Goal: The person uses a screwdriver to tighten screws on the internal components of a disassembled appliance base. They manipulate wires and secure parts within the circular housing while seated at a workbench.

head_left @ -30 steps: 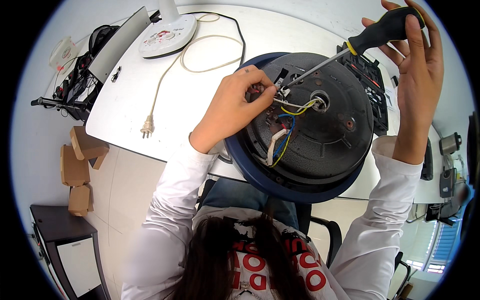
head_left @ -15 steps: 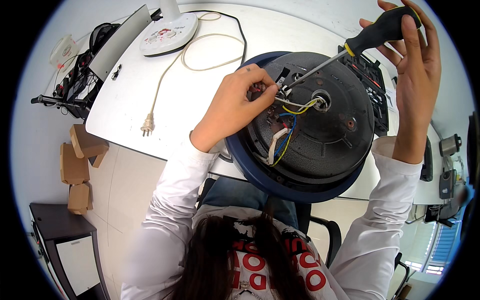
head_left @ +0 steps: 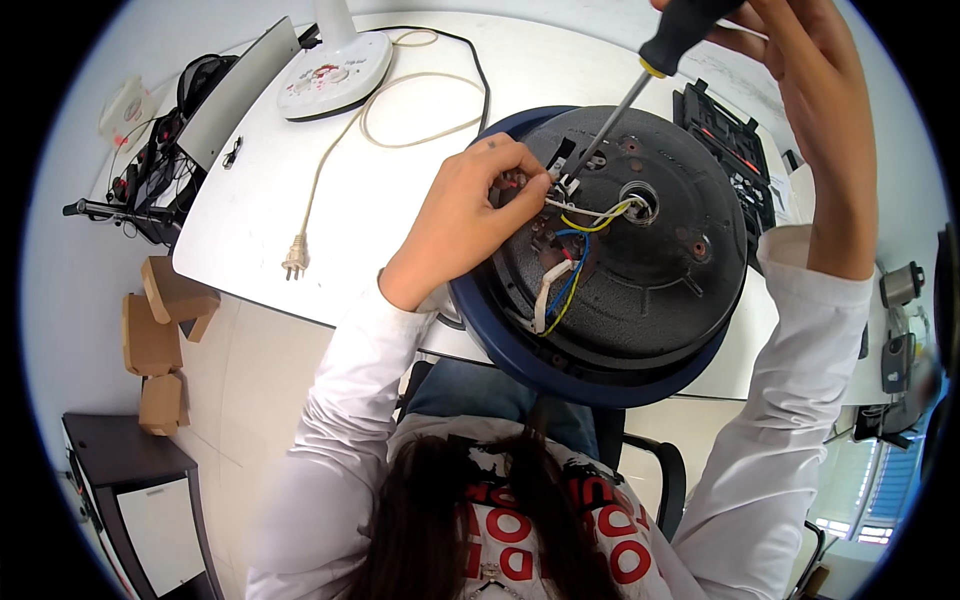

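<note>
A round black metal appliance base (head_left: 680, 290) lies with its wired underside up, inside a dark blue rim (head_left: 530, 370). My left hand (head_left: 465, 205) is pinched at the wire connections on its upper left; what lies between thumb and forefinger is too small to tell. My right hand (head_left: 800, 70) grips the black handle of a screwdriver (head_left: 625, 108), partly cut off by the top edge. The shaft slants down to a small terminal beside my left fingertips. White, yellow and blue wires (head_left: 580, 245) run across the base near a central round hole.
An open black tool case (head_left: 725, 140) stands behind the base on the right. A pale power cord with plug (head_left: 295, 258) and a white fan-like stand base (head_left: 335, 75) occupy the left of the white table (head_left: 235, 240). Cardboard boxes (head_left: 155, 335) are on the floor at left.
My right hand and the screwdriver handle have swung up and to the left, so the shaft stands steeper. The tip stays at the terminal, and my left hand has hardly moved.
</note>
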Motion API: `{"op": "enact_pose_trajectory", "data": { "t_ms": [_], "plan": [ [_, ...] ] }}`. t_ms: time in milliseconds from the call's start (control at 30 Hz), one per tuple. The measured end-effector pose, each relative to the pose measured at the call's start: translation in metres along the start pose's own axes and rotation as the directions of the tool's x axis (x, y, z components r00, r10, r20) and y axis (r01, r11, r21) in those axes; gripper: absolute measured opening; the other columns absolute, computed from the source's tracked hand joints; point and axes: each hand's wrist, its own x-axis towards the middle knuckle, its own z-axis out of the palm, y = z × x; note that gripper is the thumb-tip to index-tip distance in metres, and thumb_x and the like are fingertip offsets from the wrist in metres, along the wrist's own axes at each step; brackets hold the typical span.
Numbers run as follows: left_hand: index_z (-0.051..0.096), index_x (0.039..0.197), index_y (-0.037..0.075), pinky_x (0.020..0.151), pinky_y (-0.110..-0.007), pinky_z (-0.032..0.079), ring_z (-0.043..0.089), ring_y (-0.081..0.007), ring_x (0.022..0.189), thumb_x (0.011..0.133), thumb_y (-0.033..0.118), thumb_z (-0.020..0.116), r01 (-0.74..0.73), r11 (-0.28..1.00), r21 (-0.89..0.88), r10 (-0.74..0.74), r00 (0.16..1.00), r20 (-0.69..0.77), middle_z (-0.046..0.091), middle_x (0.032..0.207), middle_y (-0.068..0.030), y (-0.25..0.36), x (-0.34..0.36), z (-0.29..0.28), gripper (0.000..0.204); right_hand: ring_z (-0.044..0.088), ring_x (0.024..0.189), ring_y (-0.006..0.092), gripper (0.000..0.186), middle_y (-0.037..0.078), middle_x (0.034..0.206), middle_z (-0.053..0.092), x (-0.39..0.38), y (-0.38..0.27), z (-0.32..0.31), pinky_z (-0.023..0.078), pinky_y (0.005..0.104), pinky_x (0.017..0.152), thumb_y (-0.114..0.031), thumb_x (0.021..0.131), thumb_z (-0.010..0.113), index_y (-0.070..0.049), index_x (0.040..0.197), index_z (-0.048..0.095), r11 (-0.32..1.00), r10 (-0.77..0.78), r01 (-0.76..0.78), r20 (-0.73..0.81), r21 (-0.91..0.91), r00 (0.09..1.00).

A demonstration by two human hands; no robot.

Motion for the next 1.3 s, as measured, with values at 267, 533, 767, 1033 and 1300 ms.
{"op": "enact_pose_trajectory", "data": {
  "t_ms": [267,533,767,1033,1300],
  "plan": [
    [0.064,0.085,-0.001,0.062,-0.028,0.040,0.052,-0.0166,0.066,0.084,0.010,0.063,-0.017,0.998,-0.052,0.016,0.999,-0.036,0.059,0.076,-0.0075,-0.001,0.001,0.003,0.011,0.070,0.081,0.0244,0.037,0.014,0.100,0.061,0.016,-0.005,0.003,0.063,0.0367,0.070,-0.029,0.096,0.053,-0.006,0.125,0.051,0.993,-0.028,0.010,0.150,0.121,0.988],
    [0.065,0.088,0.000,0.066,-0.024,0.040,0.051,-0.0101,0.072,0.087,0.008,0.059,0.013,1.000,-0.019,-0.012,1.000,0.010,0.065,0.084,-0.0043,0.000,0.001,0.000,0.010,0.069,0.072,0.0218,0.050,0.016,0.096,0.057,0.010,-0.016,0.017,0.060,0.0278,0.063,-0.029,0.087,0.069,-0.009,0.127,0.048,0.996,-0.085,0.087,0.157,-0.008,0.984],
    [0.063,0.086,0.000,0.063,-0.029,0.040,0.051,-0.0198,0.067,0.083,0.010,0.062,0.002,0.996,-0.087,-0.005,1.000,-0.026,0.056,0.074,-0.0092,0.001,0.001,0.002,0.010,0.064,0.071,0.0163,0.050,0.012,0.092,0.051,0.011,-0.009,0.017,0.052,0.0261,0.059,-0.014,0.094,0.054,-0.015,0.137,0.028,0.945,0.066,-0.152,0.288,0.290,0.956],
    [0.064,0.086,-0.001,0.062,-0.027,0.040,0.050,-0.0165,0.066,0.083,0.009,0.063,0.001,0.996,-0.093,-0.004,0.999,-0.032,0.057,0.074,-0.0082,0.003,0.001,0.002,0.010,0.060,0.071,0.0152,0.046,0.006,0.079,0.051,0.005,0.001,0.015,0.052,0.0301,0.066,-0.021,0.097,0.055,-0.013,0.133,0.028,0.810,0.112,-0.233,0.248,0.538,0.962],
    [0.066,0.090,0.000,0.063,-0.023,0.036,0.047,-0.0085,0.068,0.087,0.009,0.060,0.025,0.994,-0.105,-0.025,1.000,0.004,0.059,0.079,-0.0028,0.004,-0.001,0.000,0.011,0.059,0.084,0.0164,0.050,0.008,0.086,0.055,0.007,-0.015,0.014,0.052,0.0325,0.076,-0.024,0.097,0.055,-0.005,0.136,0.030,0.915,0.210,-0.231,0.099,0.330,0.973]
  ]
}}
